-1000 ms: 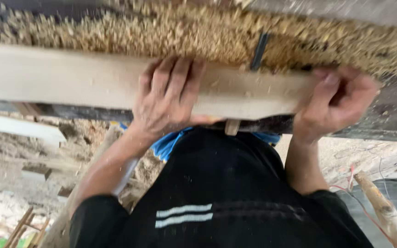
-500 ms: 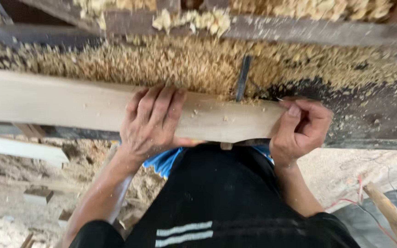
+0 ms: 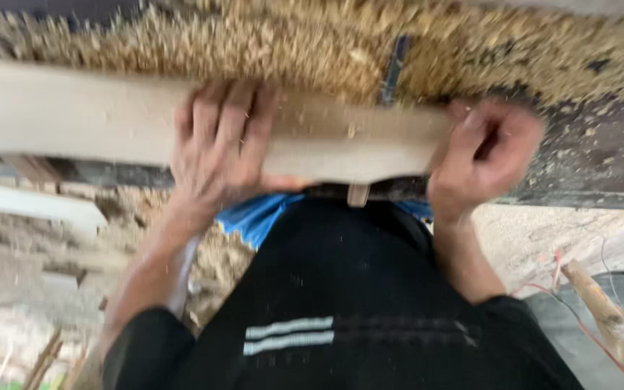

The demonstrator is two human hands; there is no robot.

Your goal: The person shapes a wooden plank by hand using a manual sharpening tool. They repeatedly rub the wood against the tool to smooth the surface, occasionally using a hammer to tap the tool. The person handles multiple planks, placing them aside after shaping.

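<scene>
A long pale wooden plank (image 3: 74, 115) lies flat across a dark workbench (image 3: 594, 166), running from the left edge to the middle right. My left hand (image 3: 218, 141) presses flat on top of the plank, fingers spread forward. My right hand (image 3: 482, 159) is wrapped around the plank's right end. Behind the plank lies a thick heap of wood shavings (image 3: 290, 43). A dark narrow metal piece (image 3: 396, 61) stands up out of the shavings just beyond the plank. The picture is blurred.
A second pale board (image 3: 30, 206) lies lower at the left. Shavings and dirt cover the ground below. A rough wooden stick (image 3: 612, 325) and thin red wires (image 3: 557, 271) are at the lower right. My dark shirt fills the bottom middle.
The view has shifted and blurred. The plank and both hands sit lower and nearer in the picture; my right hand stays at the plank's right end, my left hand stays flat on top.
</scene>
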